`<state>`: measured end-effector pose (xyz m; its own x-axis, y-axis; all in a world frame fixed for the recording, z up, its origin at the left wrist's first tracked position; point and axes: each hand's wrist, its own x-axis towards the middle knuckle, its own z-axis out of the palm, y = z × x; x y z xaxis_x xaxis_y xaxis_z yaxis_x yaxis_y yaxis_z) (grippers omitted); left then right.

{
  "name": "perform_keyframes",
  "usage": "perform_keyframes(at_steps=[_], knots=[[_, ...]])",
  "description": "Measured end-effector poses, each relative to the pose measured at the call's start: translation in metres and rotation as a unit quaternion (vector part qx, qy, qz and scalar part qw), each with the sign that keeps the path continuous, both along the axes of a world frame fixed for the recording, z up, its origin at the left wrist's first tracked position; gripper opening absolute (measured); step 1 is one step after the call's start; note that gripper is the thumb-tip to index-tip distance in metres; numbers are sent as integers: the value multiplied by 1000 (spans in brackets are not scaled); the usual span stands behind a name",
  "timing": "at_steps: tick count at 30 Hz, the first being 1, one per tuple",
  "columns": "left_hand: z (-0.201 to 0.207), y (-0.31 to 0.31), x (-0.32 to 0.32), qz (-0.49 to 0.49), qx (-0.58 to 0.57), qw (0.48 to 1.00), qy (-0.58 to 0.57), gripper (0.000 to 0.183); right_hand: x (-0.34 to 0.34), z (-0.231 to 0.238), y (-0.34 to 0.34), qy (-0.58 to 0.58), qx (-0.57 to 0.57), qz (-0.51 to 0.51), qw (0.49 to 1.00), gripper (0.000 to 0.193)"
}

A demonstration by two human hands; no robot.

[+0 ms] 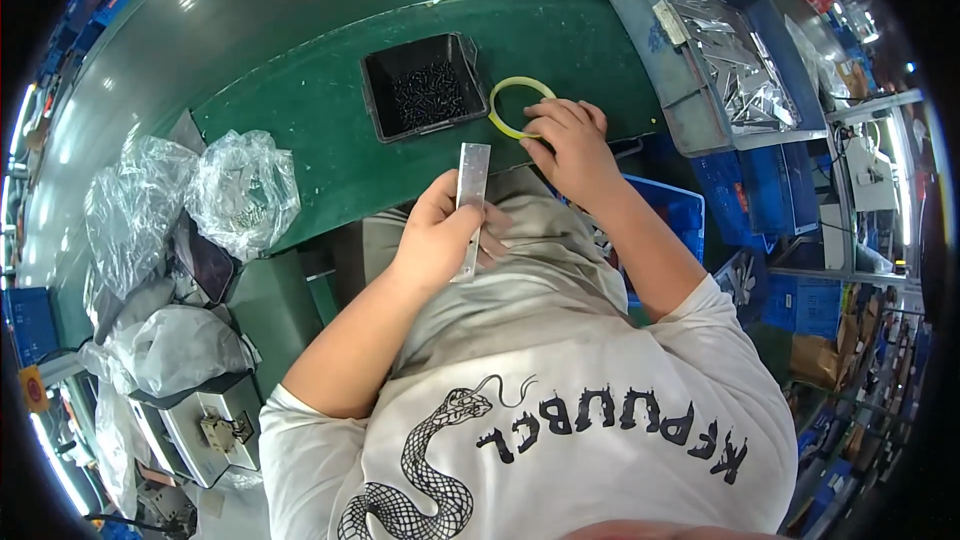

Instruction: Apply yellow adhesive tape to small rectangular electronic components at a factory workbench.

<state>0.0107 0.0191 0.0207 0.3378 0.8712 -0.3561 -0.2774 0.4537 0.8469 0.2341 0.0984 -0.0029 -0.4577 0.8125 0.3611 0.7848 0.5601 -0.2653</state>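
Observation:
A narrow flat metal strip (pixel 474 172), silvery with a few small holes, stands upright in my left hand (pixel 440 230). The thumb lies across its face and the fingers wrap behind it. Ahead and to the right, a thin yellow ring like a roll of tape (pixel 506 127) rests at the bench's near edge. My right hand (pixel 575 147) grips the ring's right side, the thumb below and the fingertips above; the exact contact is partly hidden. Left of the ring sits a black bin (pixel 380 125) holding many small dark screw-like pieces (pixel 428 95).
The green bench (pixel 330 155) spans the front. A large grey crate (pixel 690 90) of metal strips (pixel 735 60) stands at the right, above blue crates (pixel 668 208). Clear plastic bags (pixel 243 190) lie at the left. A metal fixture (pixel 215 430) is at lower left.

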Motion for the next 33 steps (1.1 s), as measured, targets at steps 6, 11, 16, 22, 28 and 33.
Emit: perform_keyframes(at_steps=[6, 11, 16, 22, 28, 33], knots=[[4, -1, -1, 14, 33, 999, -10, 18, 33, 11, -25, 130, -62, 67, 987, 10], [-5, -4, 2, -13, 62, 998, -9, 20, 36, 30, -53, 329, -245, 126, 903, 13], [-5, -7, 4, -2, 62, 998, -6, 17, 23, 36, -56, 364, -237, 184, 882, 17], [7, -8, 3, 15, 59, 998, 1, 21, 21, 37, -53, 343, -224, 200, 890, 17], [0, -7, 1, -5, 49, 999, -1, 22, 21, 33, -52, 328, -225, 200, 895, 18], [0, -7, 4, 2, 45, 999, 0, 22, 20, 32, -54, 332, -232, 186, 895, 17]])
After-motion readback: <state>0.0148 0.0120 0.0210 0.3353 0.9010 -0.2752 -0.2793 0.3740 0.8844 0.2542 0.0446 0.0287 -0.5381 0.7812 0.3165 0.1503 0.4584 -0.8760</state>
